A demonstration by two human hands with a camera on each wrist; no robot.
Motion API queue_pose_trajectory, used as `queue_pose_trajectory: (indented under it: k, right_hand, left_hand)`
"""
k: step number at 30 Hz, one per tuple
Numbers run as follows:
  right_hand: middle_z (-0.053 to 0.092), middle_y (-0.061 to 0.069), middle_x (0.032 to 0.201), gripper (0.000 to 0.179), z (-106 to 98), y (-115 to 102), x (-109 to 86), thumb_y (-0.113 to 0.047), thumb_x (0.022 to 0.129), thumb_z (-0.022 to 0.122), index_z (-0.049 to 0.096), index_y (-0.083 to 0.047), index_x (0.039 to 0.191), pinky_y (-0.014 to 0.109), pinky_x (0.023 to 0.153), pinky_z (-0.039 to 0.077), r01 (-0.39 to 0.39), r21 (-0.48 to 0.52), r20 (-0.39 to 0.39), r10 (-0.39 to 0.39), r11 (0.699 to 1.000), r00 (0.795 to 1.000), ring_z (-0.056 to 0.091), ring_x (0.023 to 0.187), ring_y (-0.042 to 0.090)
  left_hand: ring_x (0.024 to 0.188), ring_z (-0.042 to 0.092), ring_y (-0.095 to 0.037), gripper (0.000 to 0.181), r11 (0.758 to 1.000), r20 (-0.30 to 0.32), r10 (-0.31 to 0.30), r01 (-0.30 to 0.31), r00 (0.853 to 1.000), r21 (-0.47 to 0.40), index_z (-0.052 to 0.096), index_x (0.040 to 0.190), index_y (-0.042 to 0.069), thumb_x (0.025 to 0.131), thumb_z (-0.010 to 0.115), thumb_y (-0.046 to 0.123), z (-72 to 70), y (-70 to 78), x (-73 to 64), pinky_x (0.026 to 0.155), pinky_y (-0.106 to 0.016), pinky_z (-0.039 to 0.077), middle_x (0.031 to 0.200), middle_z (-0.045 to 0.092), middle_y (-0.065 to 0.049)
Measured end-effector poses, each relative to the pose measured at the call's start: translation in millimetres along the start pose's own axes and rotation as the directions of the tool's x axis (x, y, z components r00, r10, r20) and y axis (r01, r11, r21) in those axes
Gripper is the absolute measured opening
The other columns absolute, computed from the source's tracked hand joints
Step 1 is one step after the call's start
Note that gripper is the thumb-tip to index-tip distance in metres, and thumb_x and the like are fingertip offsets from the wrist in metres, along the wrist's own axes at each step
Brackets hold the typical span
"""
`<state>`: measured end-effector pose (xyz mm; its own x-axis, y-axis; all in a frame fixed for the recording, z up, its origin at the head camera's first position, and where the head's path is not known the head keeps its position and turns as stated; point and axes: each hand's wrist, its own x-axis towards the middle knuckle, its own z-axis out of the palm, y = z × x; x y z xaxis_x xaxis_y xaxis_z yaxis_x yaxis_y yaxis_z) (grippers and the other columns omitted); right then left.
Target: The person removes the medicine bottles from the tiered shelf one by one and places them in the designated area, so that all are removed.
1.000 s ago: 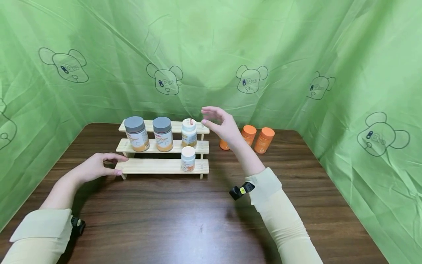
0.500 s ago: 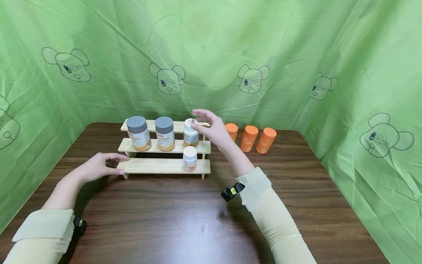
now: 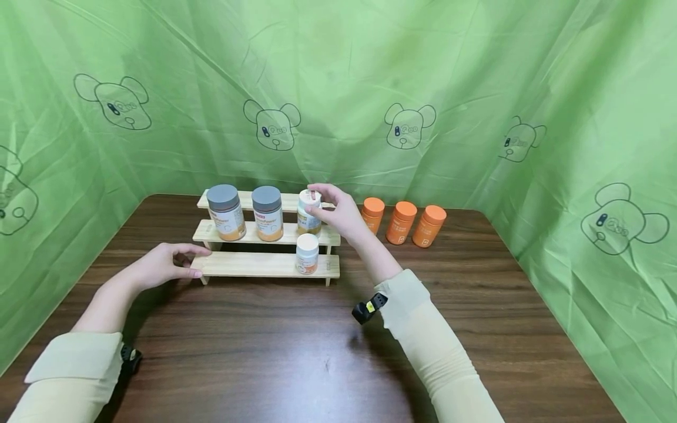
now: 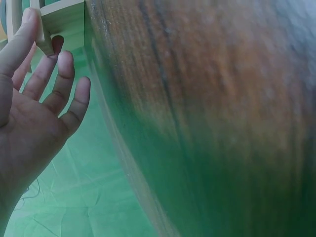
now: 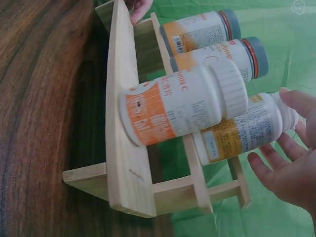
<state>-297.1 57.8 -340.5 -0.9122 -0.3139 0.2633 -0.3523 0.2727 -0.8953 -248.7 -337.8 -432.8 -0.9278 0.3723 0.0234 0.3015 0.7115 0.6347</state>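
A three-step wooden display rack (image 3: pixel 254 265) stands on the table. With thumb and fingers, my left hand (image 3: pixel 164 267) holds the left end of its lowest step; the left wrist view shows that hand (image 4: pixel 39 98) with its last fingers loose. My right hand (image 3: pixel 341 211) has thumb and fingers about the cap of a white bottle with a gold label (image 5: pixel 242 131), upright on the middle step. In front of it, a smaller white bottle with an orange label (image 3: pixel 307 255) sits on the lowest step. Two grey-lidded jars (image 3: pixel 226 214) stand left on the middle step.
Three orange bottles (image 3: pixel 401 223) stand in a row on the dark wooden table (image 3: pixel 296 341), right of the rack. A green curtain (image 3: pixel 338 70) printed with bear faces hangs behind and at both sides.
My right hand has moved left and slightly down, from beside the gold-labelled bottle onto its cap. The left hand has stayed at the rack's end. The head view has shifted slightly.
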Motion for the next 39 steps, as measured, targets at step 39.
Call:
queue_pose_trajectory:
  k: [39]
  right_hand:
    - [0.06, -0.004, 0.125, 0.044, -64.6, 2.6, -28.4, -0.029, 0.08, 0.076, 0.063, -0.022, 0.121, 0.049, 0.101, 0.037, 0.009, -0.033, -0.05, -0.011, 0.999, 0.999, 0.051, 0.119, 0.016]
  left_hand:
    - [0.065, 0.053, -0.008, 0.049, 1.0, 0.001, 0.012, -0.012, 1.0, 0.017, 0.064, 0.12, 0.014, 0.077, 0.078, 0.033, 0.1, -0.4, 0.8, 0.058, -0.026, 0.043, 0.093, 0.066, -0.005]
